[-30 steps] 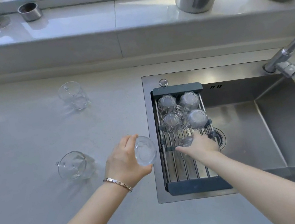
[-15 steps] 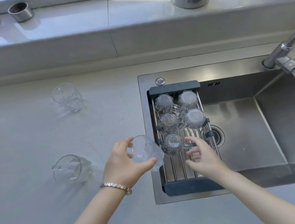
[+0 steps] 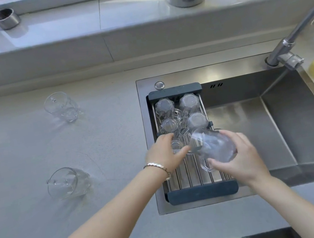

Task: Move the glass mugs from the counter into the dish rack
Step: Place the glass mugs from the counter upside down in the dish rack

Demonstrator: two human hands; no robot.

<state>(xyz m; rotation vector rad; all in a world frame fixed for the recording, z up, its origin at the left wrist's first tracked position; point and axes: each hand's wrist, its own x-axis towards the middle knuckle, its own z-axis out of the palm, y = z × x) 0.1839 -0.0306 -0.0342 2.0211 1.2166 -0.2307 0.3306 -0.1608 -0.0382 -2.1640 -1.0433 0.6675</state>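
My right hand (image 3: 238, 156) grips clear glass mug (image 3: 214, 147) over dark-ended metal dish rack (image 3: 202, 192). My left hand (image 3: 164, 154) curls round small racked mug (image 3: 177, 145). Two mugs left on grey counter (image 3: 25, 149).

One head-worn wide-angle view looks steeply down and forward from close above the counter (image 3: 46, 225), sink (image 3: 273, 122) at three o'clock, windowsill (image 3: 78, 23) at twelve.

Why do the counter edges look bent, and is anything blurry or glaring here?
Head view: the wide-angle lens bows the ledge; the mug in the right hand is motion-blurred; window light glares on the ledge and sink rim.
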